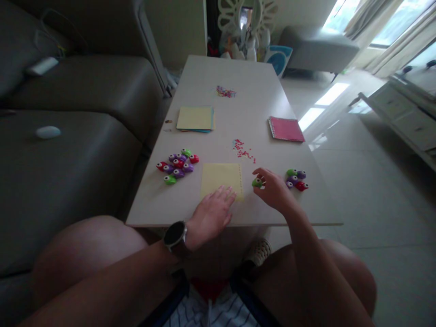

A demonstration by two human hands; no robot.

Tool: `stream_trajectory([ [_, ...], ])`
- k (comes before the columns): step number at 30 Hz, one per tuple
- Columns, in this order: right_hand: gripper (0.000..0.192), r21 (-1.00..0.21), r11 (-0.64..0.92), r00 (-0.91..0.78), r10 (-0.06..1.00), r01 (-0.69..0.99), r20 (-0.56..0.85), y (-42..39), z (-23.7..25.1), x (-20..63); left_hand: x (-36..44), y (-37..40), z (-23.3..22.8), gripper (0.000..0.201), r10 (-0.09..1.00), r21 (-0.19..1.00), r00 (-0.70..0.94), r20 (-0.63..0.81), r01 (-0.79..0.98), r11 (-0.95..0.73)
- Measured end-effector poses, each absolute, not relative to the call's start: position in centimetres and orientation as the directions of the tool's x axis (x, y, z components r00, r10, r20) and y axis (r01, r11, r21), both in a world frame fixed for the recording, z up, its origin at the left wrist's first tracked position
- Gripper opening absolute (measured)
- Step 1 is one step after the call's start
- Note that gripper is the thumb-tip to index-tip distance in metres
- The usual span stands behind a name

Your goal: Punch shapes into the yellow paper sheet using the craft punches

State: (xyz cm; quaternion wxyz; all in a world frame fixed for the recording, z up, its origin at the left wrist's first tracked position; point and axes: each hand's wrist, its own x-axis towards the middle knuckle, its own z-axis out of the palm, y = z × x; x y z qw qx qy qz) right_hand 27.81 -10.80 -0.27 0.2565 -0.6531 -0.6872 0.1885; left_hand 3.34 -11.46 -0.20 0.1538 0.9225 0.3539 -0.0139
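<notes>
A pale yellow sheet of paper lies near the front edge of the table, with a row of small punched marks down its right side. My left hand, wearing a watch, rests flat on the sheet's lower part with its fingers stretched out. To the right of the paper, my right hand is closed around a small green craft punch with eye-like markings, held apart from the sheet. Beside that hand stand several more green, purple and red punches.
A cluster of coloured punches sits on the left. Red paper bits lie beyond the sheet, mixed bits farther back. A stack of coloured paper and a pink notepad rest on the white table. A sofa stands left.
</notes>
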Motion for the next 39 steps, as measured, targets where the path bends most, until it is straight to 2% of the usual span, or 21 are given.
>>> stream_trajectory([
  [4, 0.027, -0.751, 0.091, 0.012, 0.991, 0.654, 0.131, -11.0, 0.1, 26.2, 3.1, -10.3, 0.4, 0.056, 0.690, 0.339, 0.723, -0.030, 0.657, -0.673],
  [7, 0.019, -0.906, 0.108, -0.026, 0.994, 0.410, 0.106, -11.5, 0.0, 24.0, 2.9, -8.9, 1.7, 0.055, 0.707, 0.488, 0.701, 0.092, 0.587, -0.646],
  [9, 0.021, -0.973, 0.071, -0.050, 0.997, 0.220, 0.061, -11.9, -0.3, 22.5, 2.5, -8.1, 2.6, 0.053, 0.683, 0.599, 0.715, 0.147, 0.486, -0.637],
  [12, 0.025, -1.000, -0.026, -0.040, 0.999, 0.003, -0.026, -12.4, -1.0, 20.6, 1.8, -7.2, 3.7, 0.035, 0.626, 0.671, 0.770, 0.124, 0.399, -0.625],
  [15, 0.028, -0.979, -0.145, -0.071, 0.988, -0.141, -0.136, -13.0, -1.6, 19.1, 0.9, -6.6, 4.4, 0.017, 0.598, 0.650, 0.800, 0.045, 0.431, -0.626],
  [17, 0.031, -0.965, -0.193, -0.086, 0.980, -0.181, -0.179, -13.5, -1.7, 18.2, 0.2, -6.1, 4.7, 0.015, 0.598, 0.607, 0.801, -0.008, 0.479, -0.634],
  [19, 0.034, -0.970, -0.188, -0.027, 0.982, -0.155, -0.186, -14.1, -1.6, 17.3, -0.4, -5.7, 4.8, 0.022, 0.602, 0.542, 0.796, -0.057, 0.531, -0.651],
  [22, 0.028, -0.983, -0.184, 0.056, 0.981, -0.015, -0.185, -14.8, -1.4, 16.3, -1.3, -5.0, 4.7, 0.031, 0.640, 0.389, 0.755, -0.142, 0.637, -0.666],
  [24, 0.021, -0.976, -0.190, 0.013, 0.982, 0.105, -0.190, -15.3, -1.3, 15.8, -1.8, -4.7, 4.5, 0.032, 0.676, 0.279, 0.713, -0.189, 0.699, -0.659],
  [26, 0.017, -0.969, -0.127, -0.058, 0.988, 0.211, -0.142, -15.7, -1.1, 15.5, -2.2, -4.4, 4.4, 0.032, 0.707, 0.206, 0.672, -0.218, 0.740, -0.640],
  [30, 0.018, -0.949, 0.054, -0.234, 0.972, 0.311, -0.022, -16.8, -0.7, 14.8, -2.6, -4.0, 4.3, 0.031, 0.742, 0.125, 0.615, -0.269, 0.786, -0.606],
  [34, 0.014, -0.901, 0.168, -0.447, 0.894, 0.401, -0.032, -17.9, -0.4, 14.1, -2.8, -3.7, 4.0, 0.028, 0.772, 0.088, 0.578, -0.265, 0.812, -0.577],
  [39, 0.001, -0.741, 0.361, -0.587, 0.807, 0.566, -0.056, -18.7, -1.1, 13.7, -3.0, -3.5, 2.7, 0.029, 0.784, 0.093, 0.566, -0.255, 0.822, -0.562],
])
